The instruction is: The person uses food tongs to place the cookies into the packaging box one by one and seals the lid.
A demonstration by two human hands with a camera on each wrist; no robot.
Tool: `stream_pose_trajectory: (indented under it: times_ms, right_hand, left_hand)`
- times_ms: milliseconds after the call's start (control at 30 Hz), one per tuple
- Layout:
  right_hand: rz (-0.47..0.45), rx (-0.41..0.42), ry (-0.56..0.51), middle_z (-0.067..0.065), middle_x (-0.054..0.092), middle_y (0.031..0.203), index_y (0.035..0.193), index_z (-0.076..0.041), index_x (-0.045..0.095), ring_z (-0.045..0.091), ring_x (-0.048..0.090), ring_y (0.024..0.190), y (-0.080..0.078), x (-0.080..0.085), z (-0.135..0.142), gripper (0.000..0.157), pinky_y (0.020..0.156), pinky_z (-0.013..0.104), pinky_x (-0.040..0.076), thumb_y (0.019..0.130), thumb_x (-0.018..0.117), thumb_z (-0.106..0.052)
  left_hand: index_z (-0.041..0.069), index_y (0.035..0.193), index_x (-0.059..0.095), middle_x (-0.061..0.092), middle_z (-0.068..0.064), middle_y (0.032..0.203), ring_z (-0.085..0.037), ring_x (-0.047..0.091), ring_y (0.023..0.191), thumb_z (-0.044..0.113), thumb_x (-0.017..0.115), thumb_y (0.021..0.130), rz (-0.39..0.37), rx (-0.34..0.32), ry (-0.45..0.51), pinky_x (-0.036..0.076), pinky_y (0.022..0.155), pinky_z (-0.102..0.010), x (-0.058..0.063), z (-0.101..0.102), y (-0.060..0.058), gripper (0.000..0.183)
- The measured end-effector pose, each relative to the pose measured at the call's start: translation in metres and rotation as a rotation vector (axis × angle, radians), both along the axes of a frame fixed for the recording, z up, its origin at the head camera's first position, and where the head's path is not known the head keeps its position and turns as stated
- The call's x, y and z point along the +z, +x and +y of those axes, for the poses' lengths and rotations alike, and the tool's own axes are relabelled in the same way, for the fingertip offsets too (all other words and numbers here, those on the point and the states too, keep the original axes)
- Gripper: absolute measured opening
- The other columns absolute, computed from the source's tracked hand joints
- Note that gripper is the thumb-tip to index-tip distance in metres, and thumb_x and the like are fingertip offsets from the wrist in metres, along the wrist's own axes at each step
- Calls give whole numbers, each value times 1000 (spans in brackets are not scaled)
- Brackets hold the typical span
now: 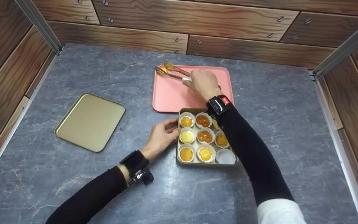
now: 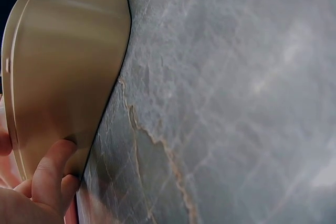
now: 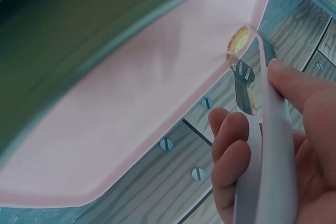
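Note:
My right hand (image 1: 204,82) holds a pair of tongs (image 3: 275,156) with white handles and metal ends, reaching over the pink tray (image 1: 179,99). At the tray's far left corner, the tong tips stand around a small yellow pastry (image 3: 240,39). My left hand (image 1: 160,137) grips the left wall of a square gold tin (image 1: 208,165), thumb at the rim and fingers against the outside. Inside the tin are several small yellow and orange pastries in white paper cups. A bare paper cup (image 1: 226,156) sits in its front right corner. My right forearm hides part of the tin's right side.
A gold lid (image 1: 92,121) lies flat on the grey marbled table (image 1: 129,193), left of the tin. The pink tray is just behind the tin. Wood-patterned panels (image 1: 141,34) wall in the back and both sides.

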State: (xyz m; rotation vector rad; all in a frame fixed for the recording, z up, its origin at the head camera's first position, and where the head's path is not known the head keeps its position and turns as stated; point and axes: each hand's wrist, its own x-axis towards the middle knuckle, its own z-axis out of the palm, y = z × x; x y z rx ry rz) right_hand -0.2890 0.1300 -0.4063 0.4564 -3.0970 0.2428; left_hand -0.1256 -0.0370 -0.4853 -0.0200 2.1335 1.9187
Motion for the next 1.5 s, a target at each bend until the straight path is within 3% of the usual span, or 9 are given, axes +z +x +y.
stream_pose_trajectory:
  times_ms: [233, 600, 833, 1000, 1233, 1500]
  right_hand:
    - [-7, -22, 9, 13, 70, 82, 88, -4, 73, 33, 66, 77, -1, -2, 2, 40, 69, 50, 58, 98, 71, -42]
    - [7, -8, -21, 10, 69, 82, 91, -5, 73, 30, 64, 75, 6, 3, 22, 37, 68, 45, 56, 97, 72, -41]
    - [28, 10, -52, 9, 69, 80, 87, -6, 74, 29, 62, 76, 10, 7, 43, 33, 73, 47, 55, 97, 73, -37]
    - [-7, 9, -69, 8, 65, 78, 84, -5, 72, 28, 59, 74, 15, 6, 54, 33, 68, 46, 55, 96, 74, -37]
    - [-79, -11, -80, 6, 62, 75, 95, -4, 74, 24, 54, 66, 18, 6, 59, 36, 60, 38, 47, 97, 73, -41]
    - [-121, -33, -79, 7, 62, 76, 96, -5, 73, 23, 54, 67, 21, 4, 59, 36, 58, 34, 44, 98, 71, -41]
  left_hand:
    - [-3, 146, 52, 57, -25, 144, -34, 62, 128, 3, 69, 94, -9, -2, 6, 57, 100, -30, -1, 2, -1, 55]
    - [-1, 147, 51, 57, -25, 144, -34, 62, 127, 3, 68, 95, -47, -4, 44, 60, 97, -31, 1, 2, 0, 55]
    - [-2, 148, 51, 56, -25, 145, -33, 62, 128, 3, 68, 95, -21, -2, 32, 60, 96, -30, 0, -1, -1, 55]
    - [-3, 148, 49, 56, -26, 144, -34, 62, 128, 3, 68, 96, -25, -7, 45, 61, 95, -31, 0, -2, 0, 56]
    - [0, 149, 50, 56, -24, 146, -33, 62, 127, 4, 69, 95, -40, -1, 42, 61, 94, -31, 0, -1, 0, 57]
    - [-1, 149, 49, 54, -23, 149, -32, 61, 130, 3, 68, 96, -32, -10, 36, 59, 98, -29, -1, 1, 0, 57]
